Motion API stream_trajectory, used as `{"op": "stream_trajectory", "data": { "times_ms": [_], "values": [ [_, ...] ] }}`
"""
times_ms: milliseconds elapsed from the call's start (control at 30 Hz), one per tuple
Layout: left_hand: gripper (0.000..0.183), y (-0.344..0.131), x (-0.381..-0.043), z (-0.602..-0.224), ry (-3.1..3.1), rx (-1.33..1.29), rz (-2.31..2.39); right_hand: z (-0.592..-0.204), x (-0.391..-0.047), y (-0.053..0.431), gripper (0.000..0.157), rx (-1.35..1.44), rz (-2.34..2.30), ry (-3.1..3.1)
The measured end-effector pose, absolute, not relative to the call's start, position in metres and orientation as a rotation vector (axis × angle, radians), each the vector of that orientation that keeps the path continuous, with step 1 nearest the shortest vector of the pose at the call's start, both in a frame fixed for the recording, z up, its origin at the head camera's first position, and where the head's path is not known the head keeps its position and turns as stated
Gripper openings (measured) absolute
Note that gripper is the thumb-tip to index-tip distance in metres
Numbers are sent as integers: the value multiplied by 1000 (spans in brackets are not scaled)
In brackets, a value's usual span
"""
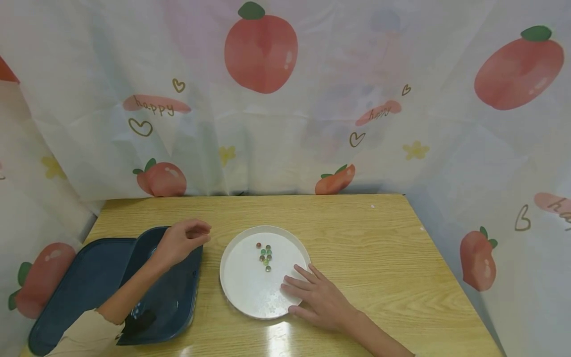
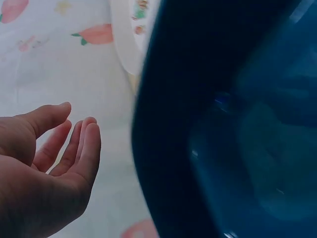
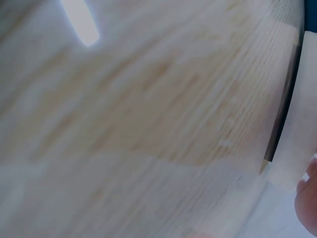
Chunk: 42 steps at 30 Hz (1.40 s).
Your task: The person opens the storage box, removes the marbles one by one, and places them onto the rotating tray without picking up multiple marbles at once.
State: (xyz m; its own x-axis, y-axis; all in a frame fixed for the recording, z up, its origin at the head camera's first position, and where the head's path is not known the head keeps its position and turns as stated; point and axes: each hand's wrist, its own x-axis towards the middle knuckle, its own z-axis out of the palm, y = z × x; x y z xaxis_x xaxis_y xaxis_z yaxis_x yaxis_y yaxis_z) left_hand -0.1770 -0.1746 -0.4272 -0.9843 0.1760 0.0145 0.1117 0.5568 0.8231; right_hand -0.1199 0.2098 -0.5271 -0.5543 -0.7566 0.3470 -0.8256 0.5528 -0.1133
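My left hand (image 1: 185,242) hovers over the far end of a dark blue basin (image 1: 180,292). Its fingers are loosely bent, and the left wrist view shows a gap between thumb and fingers with nothing held. A round white plate (image 1: 243,290) with a low rim lies to the right of the basin. Several small glass marbles, among them a clear one (image 1: 268,268) and a red one (image 1: 258,245), are grouped on it. My right hand (image 1: 323,301) has its fingers spread over the plate's right rim. Only a fingertip (image 3: 308,203) shows in the right wrist view.
A flat dark blue tray-like part (image 1: 95,277) adjoins the basin on the left, partly behind my left arm. A small shiny bead-like spot (image 2: 222,101) shows inside the basin. Behind the wooden table (image 1: 366,248) hangs a fruit-patterned curtain (image 1: 285,139).
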Motion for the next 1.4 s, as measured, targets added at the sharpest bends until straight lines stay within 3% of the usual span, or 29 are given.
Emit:
{"op": "stream_trajectory", "data": {
  "times_ms": [533, 1400],
  "values": [
    [28, -202, -155, -455, 2706, 203, 1260, -526, -118, 210, 48, 1315, 415, -2546],
    [23, -200, -165, -471, 2521, 183, 1065, -526, -119, 210, 48, 1319, 396, -2541]
  ]
}}
